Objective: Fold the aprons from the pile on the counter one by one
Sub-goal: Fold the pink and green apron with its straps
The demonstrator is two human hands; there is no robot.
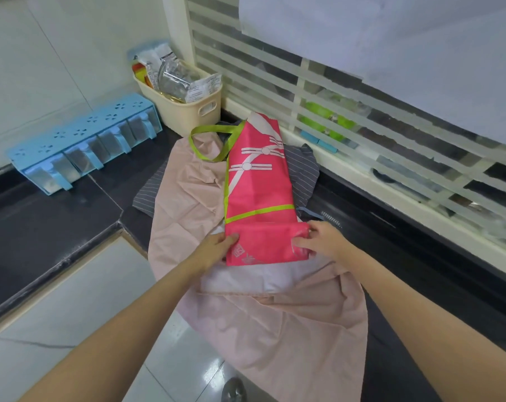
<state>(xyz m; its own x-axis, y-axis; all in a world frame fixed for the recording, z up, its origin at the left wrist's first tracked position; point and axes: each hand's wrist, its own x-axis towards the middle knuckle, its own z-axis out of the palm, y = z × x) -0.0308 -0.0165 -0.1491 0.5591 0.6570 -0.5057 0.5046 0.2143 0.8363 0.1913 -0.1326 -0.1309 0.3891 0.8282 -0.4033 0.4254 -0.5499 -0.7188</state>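
At the far left, against the tiled wall, a light blue spice rack with clear drawers sits on the black counter. Right of it, in the far corner, a cream plastic basket holds packets and a clear glass jar. Toward the middle, a pale pink apron is spread over the counter and hangs off its near edge, with a grey striped apron lying partly under it. On top of both lies the pink apron, folded into a long narrow strip running from near to far, its lime green neck strap looped at the far end. The left hand pinches the left side of the strip's turned-up near end, thumb on top and fingers beneath the cloth. The right hand grips the right side of the same fold, fingers curled over the fabric. At the far right a slatted white window frame borders the counter.
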